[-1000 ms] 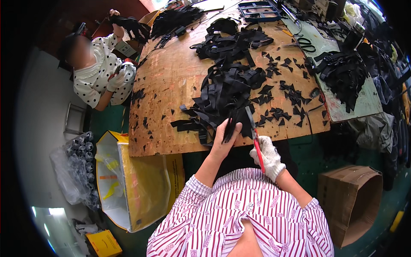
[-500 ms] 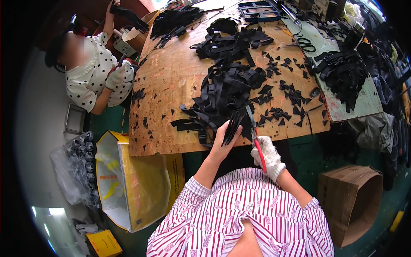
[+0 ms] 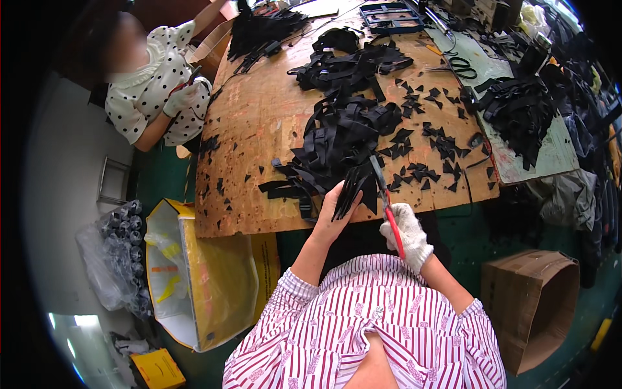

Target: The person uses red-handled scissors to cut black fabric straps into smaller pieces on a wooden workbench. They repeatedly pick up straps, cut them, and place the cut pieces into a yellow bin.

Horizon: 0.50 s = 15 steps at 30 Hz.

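Observation:
My bare left hand (image 3: pixel 335 212) is closed round a bundle of black webbing straps (image 3: pixel 350 193) at the table's front edge. Their ends point up toward a heap of black straps (image 3: pixel 340 139). In a white knit glove, my right hand (image 3: pixel 407 230) grips a long tool with red handles (image 3: pixel 394 232) and a grey metal end (image 3: pixel 378 171), which looks like a soldering iron or cutter. Its metal end lies just right of the bundle, beside a black strap piece (image 3: pixel 368 194); whether they touch I cannot tell.
Small black triangular offcuts (image 3: pixel 446 144) lie scattered over the wooden table (image 3: pixel 259 162). At the left a person (image 3: pixel 159 84) in a dotted top stands by the table. Below are a yellow-sided box (image 3: pixel 214 272) and a cardboard box (image 3: pixel 518 305); scissors (image 3: pixel 462 67) lie at the far right.
My left hand with the strap bundle has shifted slightly left and down. The red-handled tool has moved slightly left. The other person has leaned toward the table, raised arm reaching farther along it.

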### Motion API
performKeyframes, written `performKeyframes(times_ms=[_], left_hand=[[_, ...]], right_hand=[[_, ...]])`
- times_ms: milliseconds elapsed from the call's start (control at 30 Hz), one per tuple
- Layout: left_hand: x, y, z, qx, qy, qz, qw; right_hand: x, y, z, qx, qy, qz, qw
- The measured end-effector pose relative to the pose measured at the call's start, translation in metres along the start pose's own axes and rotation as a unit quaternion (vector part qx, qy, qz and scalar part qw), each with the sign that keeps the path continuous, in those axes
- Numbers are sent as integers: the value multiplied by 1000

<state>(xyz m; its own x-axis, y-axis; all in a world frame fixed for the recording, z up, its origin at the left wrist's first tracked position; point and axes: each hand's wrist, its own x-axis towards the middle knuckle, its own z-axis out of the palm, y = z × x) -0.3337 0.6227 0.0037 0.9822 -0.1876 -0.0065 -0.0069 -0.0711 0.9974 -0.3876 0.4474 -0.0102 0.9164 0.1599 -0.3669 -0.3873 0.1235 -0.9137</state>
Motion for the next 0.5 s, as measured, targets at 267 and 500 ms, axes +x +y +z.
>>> performKeyframes(times_ms=[267, 500], left_hand=[[-3, 0, -19, -199, 43, -63, 977], [21, 20, -113, -498, 79, 14, 864]], right_hand=[[8, 8, -25, 207, 81, -28, 975], [2, 15, -26, 158, 96, 10, 983]])
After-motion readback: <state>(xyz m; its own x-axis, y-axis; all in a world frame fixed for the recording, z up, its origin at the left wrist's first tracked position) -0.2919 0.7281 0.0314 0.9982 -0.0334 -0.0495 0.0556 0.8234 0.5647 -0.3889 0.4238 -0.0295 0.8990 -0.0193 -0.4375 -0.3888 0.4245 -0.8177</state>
